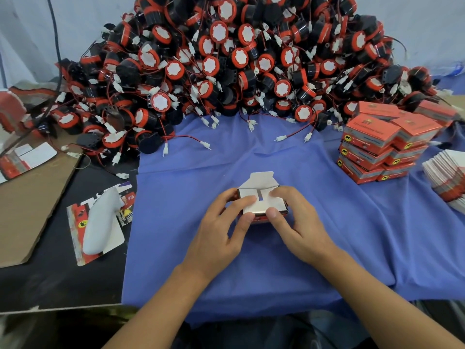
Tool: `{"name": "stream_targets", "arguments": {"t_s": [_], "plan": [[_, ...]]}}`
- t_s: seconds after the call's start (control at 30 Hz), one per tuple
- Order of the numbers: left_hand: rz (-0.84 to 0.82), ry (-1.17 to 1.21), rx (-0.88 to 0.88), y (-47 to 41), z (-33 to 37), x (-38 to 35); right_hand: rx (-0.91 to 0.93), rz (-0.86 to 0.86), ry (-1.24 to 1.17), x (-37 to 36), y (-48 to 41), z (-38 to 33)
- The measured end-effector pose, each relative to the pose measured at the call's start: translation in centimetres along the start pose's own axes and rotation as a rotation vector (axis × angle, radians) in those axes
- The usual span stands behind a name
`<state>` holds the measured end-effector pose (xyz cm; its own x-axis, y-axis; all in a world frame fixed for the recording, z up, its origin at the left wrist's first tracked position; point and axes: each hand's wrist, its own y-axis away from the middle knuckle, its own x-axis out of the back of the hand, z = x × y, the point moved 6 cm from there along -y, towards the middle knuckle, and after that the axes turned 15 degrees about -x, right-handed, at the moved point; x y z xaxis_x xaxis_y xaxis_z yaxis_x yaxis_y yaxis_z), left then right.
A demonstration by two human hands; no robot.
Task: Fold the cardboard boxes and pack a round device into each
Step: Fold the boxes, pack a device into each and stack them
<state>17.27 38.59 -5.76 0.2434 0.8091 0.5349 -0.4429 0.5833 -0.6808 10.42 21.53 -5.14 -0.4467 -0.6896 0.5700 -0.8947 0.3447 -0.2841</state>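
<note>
Nearest, the left hand [221,225] and right hand [294,222] meet on a small cardboard box [261,201] that sits on the blue cloth [352,235] in the near middle of the table. Each hand grips one side of the box, with fingers curled over the white inner flaps and thumbs pinching the near edge. The two side flaps are folded inward with a narrow gap between them, and the far tuck flap stands open, pointing away. Only a sliver of the box's red outside shows under the thumbs. Whether anything lies inside it cannot be told. Across the far side rises a big heap of round devices [226,59], black-bodied with red rims and white faces, their thin wires and white plugs trailing onto the cloth; the top of the heap is cut off. At far right stands a stack of closed red boxes [377,147], their print too blurred to read. Beside it, a pile of flat box blanks [448,175] runs off the right edge. On the left, a white handheld object [100,217] lies on a printed card, near a brown cardboard sheet [27,202].
</note>
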Motion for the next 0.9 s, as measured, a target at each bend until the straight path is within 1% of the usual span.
{"name": "stream_targets", "arguments": {"t_s": [0.13,0.23,0.3,0.37,0.5,0.57,0.7,0.8,0.9], "plan": [[-0.012,0.017,-0.021,-0.05,-0.08,-0.17,0.03,0.027,0.01,-0.09,0.0,0.17],[-0.011,0.027,-0.025,-0.03,-0.01,-0.22,0.136,0.153,0.09,0.19,0.37,-0.12],[-0.007,0.037,-0.031,-0.03,0.05,-0.18,0.166,0.203,0.082,0.38,0.6,-0.15],[-0.003,0.036,-0.038,-0.04,0.09,-0.14,0.155,0.192,0.023,0.4,0.67,-0.17],[0.018,0.066,-0.009,0.07,-0.04,-0.02,0.208,0.179,0.06,0.25,0.62,-0.25],[0.044,0.091,0.012,0.16,-0.04,0.11,0.213,0.18,0.042,0.33,0.62,-0.2],[0.006,0.01,-0.046,-0.01,0.19,0.0,0.272,0.178,0.077,0.24,0.8,-0.67],[0.002,-0.026,-0.07,-0.16,0.27,-0.01,0.247,0.16,0.067,0.38,0.79,-0.77],[0.0,-0.024,-0.091,-0.12,0.46,-0.04,0.223,0.153,0.112,0.24,0.78,-0.83]]}}
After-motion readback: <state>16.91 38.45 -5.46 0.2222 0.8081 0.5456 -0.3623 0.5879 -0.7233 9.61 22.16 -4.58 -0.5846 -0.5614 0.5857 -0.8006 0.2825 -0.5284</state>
